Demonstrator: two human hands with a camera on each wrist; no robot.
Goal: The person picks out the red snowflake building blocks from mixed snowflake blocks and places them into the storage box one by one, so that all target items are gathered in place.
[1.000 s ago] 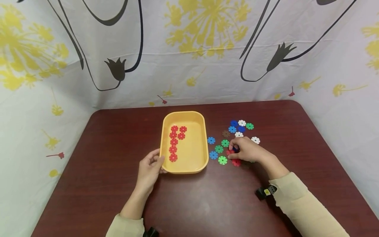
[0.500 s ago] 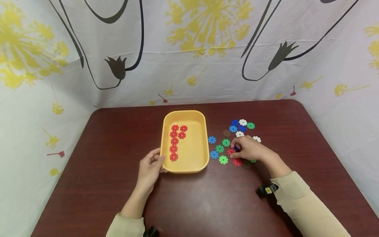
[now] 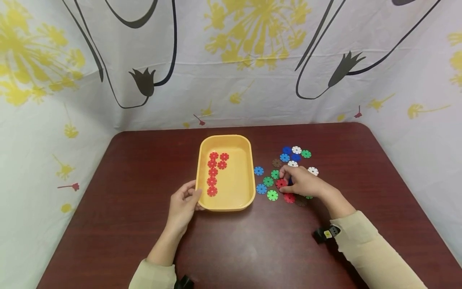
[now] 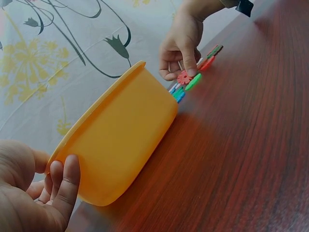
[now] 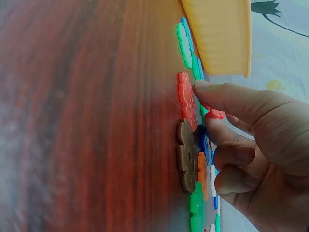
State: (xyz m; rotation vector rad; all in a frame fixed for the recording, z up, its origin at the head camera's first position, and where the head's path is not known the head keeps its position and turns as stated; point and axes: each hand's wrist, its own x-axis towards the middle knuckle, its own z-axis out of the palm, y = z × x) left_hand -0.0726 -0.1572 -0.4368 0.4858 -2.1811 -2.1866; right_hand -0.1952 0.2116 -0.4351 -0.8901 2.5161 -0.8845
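My left hand (image 3: 183, 204) grips the near-left rim of a yellow plastic tray (image 3: 237, 182), thumb over the edge and fingers against the outer wall (image 4: 125, 140). Several red snowflake discs (image 3: 213, 172) lie in the tray's left half, most in a column. To the right of the tray, my right hand (image 3: 304, 182) pinches another red snowflake disc (image 3: 281, 183) between thumb and fingers. The left wrist view shows this disc (image 4: 184, 77) tipped up on edge at the thumb tip. In the right wrist view the fingers partly hide it.
Loose discs spread around my right hand: blue (image 3: 258, 171), green (image 3: 268, 182), light green (image 3: 272, 195), white (image 3: 313, 171), brown (image 3: 276, 163) and a red one (image 3: 289, 198). An orange disc (image 5: 202, 176) shows in the right wrist view. A patterned cloth (image 3: 231, 100) hangs behind the table (image 3: 155, 160).
The red disc at my right fingertips now shows more fully, lifted up between thumb and finger. My left hand and the tray have stayed in place.
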